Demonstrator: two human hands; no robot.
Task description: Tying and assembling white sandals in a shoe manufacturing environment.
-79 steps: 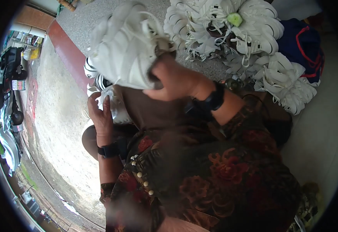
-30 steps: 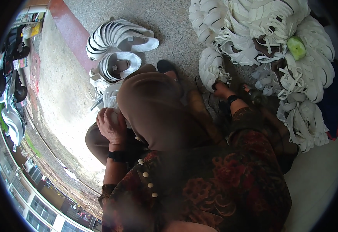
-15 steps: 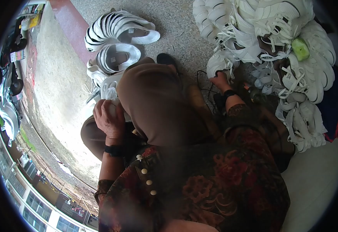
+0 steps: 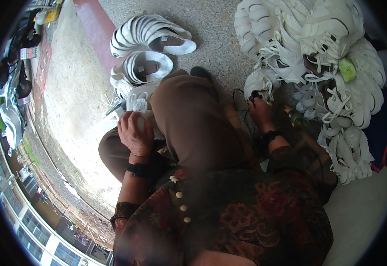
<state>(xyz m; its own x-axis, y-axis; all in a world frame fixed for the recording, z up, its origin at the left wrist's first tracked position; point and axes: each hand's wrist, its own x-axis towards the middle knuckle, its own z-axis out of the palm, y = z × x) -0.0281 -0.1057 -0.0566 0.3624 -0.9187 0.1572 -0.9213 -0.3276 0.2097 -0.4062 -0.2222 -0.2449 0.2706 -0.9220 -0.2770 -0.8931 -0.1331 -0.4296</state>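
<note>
My left hand is closed over a white shoe upper that rests beside my brown-trousered knee. My right hand reaches down to the floor and touches the lower edge of a big pile of white laced shoe uppers. Its fingers are bent at one white piece and a thin dark cord; I cannot tell whether they grip anything. Both wrists wear dark bands.
Two stacks of white uppers lie on the speckled floor ahead of my knee. A green object sits in the big pile. A red kerb strip and a concrete slope run along the left. Dark blue cloth lies at the right.
My right hand earlier held a bundle of white uppers up high; that bundle now lies on the floor ahead, and the hand has dropped to the pile's edge. My left hand stays put.
</note>
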